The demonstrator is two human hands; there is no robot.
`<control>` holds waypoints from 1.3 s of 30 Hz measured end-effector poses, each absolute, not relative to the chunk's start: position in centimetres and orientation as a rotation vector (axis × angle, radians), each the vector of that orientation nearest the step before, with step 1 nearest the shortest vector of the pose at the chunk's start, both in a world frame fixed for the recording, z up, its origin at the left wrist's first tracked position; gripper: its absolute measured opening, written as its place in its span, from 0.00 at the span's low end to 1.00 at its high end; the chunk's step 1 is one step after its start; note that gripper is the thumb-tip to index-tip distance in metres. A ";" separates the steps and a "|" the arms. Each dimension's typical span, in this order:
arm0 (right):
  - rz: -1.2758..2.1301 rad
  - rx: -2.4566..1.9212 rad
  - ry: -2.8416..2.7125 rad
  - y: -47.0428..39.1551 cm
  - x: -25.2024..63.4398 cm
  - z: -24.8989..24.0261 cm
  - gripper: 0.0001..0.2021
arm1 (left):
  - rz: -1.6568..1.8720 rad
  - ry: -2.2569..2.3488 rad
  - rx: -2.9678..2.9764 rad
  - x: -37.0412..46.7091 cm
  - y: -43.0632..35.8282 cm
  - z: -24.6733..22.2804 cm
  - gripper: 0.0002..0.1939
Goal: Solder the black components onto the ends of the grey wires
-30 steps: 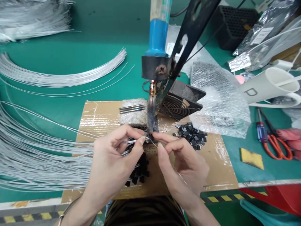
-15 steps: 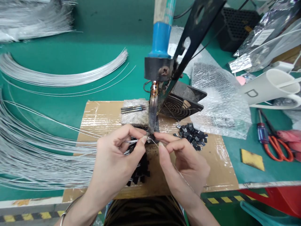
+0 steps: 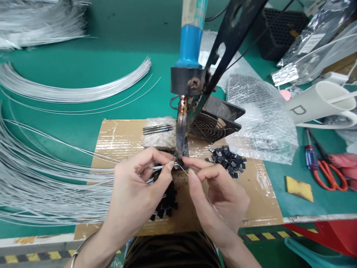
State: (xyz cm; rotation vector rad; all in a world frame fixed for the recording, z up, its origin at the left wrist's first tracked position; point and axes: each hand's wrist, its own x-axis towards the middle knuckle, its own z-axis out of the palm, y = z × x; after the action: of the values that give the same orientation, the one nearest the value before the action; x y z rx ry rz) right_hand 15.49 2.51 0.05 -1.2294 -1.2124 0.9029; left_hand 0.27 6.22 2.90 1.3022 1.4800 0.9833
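Note:
A soldering iron (image 3: 182,128) with a blue collar is clamped upright in a black metal bracket (image 3: 223,48), tip down. Right beneath the tip, my left hand (image 3: 142,182) pinches the end of a thin grey wire (image 3: 157,168). From the other side my right hand (image 3: 216,190) pinches a fine strand of solder wire (image 3: 183,169), which runs back under the palm and reaches the tip. Whatever small part sits at the tip is mostly hidden by my fingers. Black connectors on wire ends (image 3: 167,203) lie below my left hand.
Cardboard (image 3: 259,201) covers the work area. Loose black connectors (image 3: 228,160) are piled right of the iron, by a fan (image 3: 212,126). Grey wires (image 3: 55,186) spread left. Scissors (image 3: 330,176), a yellow sponge (image 3: 299,189) and a white cup (image 3: 315,104) stand or lie right.

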 end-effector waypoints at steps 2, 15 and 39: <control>0.893 -1.228 -1.219 2.5 15.5 0.0 0.10 | 0.976 1.488 1.306 0.3 6.3 2.9 0.05; 0.842 -1.240 -1.253 2.5 15.3 -0.1 0.11 | 0.934 1.538 1.349 0.5 6.3 3.1 0.05; 0.781 -1.239 -1.274 2.6 15.2 -0.1 0.10 | 0.980 1.498 1.327 0.5 6.2 3.4 0.05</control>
State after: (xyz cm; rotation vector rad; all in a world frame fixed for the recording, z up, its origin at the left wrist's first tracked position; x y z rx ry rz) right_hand 15.17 2.58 -0.08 -1.2389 -1.2735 0.7812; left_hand 0.46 6.22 3.41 1.3273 1.4982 0.9802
